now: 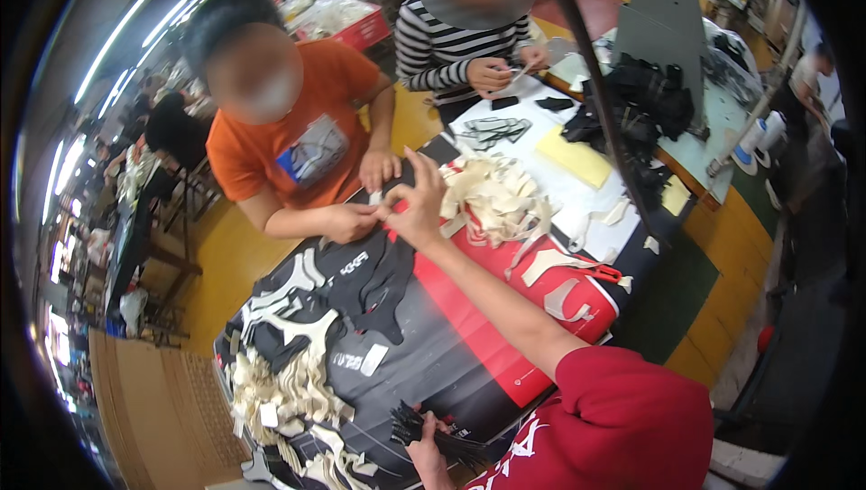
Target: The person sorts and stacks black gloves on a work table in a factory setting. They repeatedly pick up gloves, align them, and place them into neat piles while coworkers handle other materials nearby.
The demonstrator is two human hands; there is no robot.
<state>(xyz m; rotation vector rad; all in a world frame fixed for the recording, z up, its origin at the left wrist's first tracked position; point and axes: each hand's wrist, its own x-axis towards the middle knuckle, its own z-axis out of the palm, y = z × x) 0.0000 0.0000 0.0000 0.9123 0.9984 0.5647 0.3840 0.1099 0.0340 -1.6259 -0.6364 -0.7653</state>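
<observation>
My left hand [429, 456] is closed round a bundle of thin black strips [417, 425] at the near edge of the table. My right arm stretches across the table, and my right hand [420, 203] pinches thumb and finger together; what they hold, if anything, is too small to make out. Right beside it are the hands [356, 219] of a co-worker in an orange shirt, with a small whitish piece between them. A heap of cream fabric pieces [492, 200] lies just right of my right hand. Black cut pieces [365, 287] lie flat to its lower left.
Stacked cream pieces [280, 391] cover the table's left end, near a cardboard sheet [153, 409]. Red-handled scissors [600, 271] lie at the right. Farther back are yellow paper [573, 156], a black fabric heap [636, 98] and a second co-worker in a striped top [442, 48].
</observation>
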